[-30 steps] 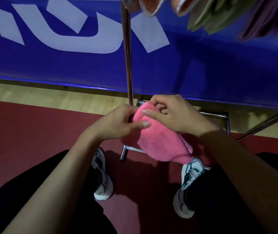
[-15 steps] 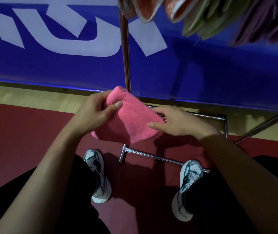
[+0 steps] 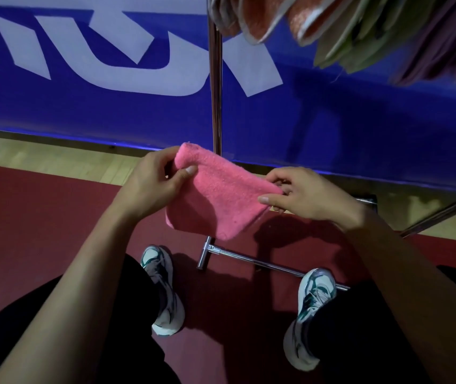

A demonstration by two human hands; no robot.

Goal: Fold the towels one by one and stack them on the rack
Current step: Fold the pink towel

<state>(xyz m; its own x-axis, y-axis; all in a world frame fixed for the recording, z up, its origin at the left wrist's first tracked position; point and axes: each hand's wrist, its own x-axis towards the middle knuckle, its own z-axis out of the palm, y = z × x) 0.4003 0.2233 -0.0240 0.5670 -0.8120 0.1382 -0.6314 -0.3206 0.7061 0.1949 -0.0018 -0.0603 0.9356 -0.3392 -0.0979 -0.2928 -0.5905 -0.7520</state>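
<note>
Pink towel [image 3: 221,195], pinched by left hand [image 3: 152,187] and right hand [image 3: 304,195], slants down-right.

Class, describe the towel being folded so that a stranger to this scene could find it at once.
Start at the blue banner and follow the chrome rack pole down. Before its base, the left hand and right hand hold a pink towel. It alone is pink and held, unlike the towels hanging above.

Bare forearms, black trousers [image 3: 373,342], white-and-teal sneakers [image 3: 314,300].
</note>
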